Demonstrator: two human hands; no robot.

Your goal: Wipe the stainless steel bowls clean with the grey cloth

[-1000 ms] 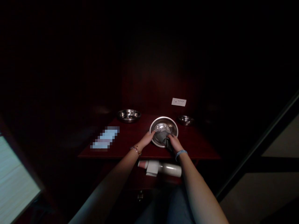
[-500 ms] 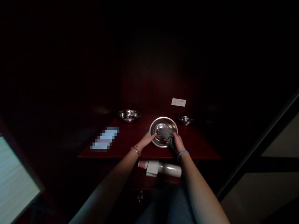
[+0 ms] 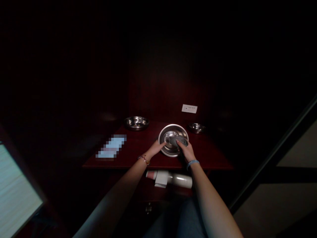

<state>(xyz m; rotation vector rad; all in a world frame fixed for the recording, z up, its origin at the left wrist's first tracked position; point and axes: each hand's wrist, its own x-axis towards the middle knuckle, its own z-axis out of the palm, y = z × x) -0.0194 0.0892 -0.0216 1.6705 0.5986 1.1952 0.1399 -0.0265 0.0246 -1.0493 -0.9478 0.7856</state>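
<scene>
A shiny metal bowl point(image 3: 166, 131) is tilted toward me above the front of the dark red table point(image 3: 146, 145). My left hand point(image 3: 156, 147) grips its left rim, thumb on the inside and the other fingers hidden behind. In my right hand point(image 3: 186, 149) is a grey cloth point(image 3: 174, 140), bunched up and pressed against the bowl's inner right side. The thumb lies on top of the cloth, and the fingers are mostly covered.
A wider metal bowl point(image 3: 136, 123) stands back left, a smaller metal bowl point(image 3: 196, 128) back right. Below the tabletop lie a sleeve of paper cups point(image 3: 180, 180) and a folded white paper point(image 3: 161, 178). A white socket plate point(image 3: 189, 108) is on the back wall. A blurred-out flat item point(image 3: 111, 147) lies left.
My right hand has shifted slightly left, its thumb now further over the cloth. The cloth's hanging end no longer shows below the hand. The left hand and the bowl stay put.
</scene>
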